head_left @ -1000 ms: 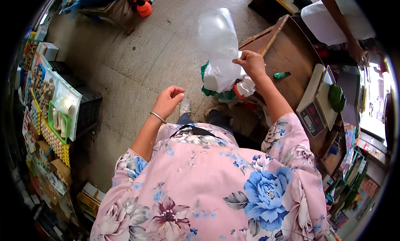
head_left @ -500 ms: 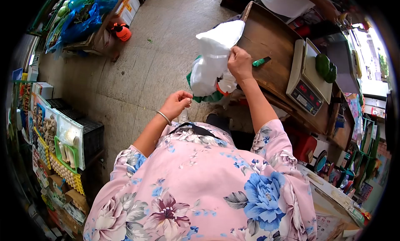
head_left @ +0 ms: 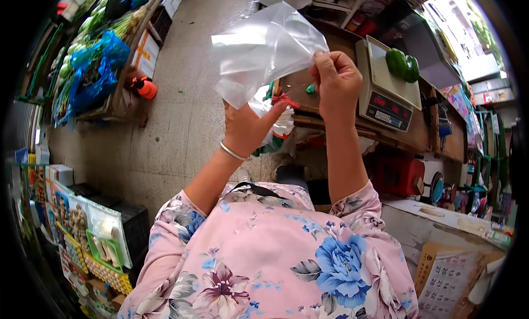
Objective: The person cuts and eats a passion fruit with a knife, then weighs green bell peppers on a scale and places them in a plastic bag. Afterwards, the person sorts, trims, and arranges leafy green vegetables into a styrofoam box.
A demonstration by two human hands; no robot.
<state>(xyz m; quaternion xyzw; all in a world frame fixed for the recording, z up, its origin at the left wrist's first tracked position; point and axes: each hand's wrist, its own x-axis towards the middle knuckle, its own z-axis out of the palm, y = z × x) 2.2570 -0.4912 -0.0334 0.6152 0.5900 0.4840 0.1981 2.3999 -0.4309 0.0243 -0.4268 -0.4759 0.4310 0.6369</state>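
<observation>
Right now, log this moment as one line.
right hand: pinching clear plastic bag | left hand: thumb spread, at bag's lower corner, contact unclear | digital scale: green bell pepper on top

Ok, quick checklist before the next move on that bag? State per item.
1. Clear plastic bag gripped by the right hand: ok, pinched at one corner.
2. Bag empty: ok, nothing shows inside.
3. Left hand gripping the bag: cannot tell; thumb spread, fingertips hidden behind the bag's lower edge.
4. Bag mouth open: cannot tell, no opening is distinct.
5. Green bell pepper seated on the scale: ok.
6. Scale display readable: not ok, lit red but digits blurred.
</observation>
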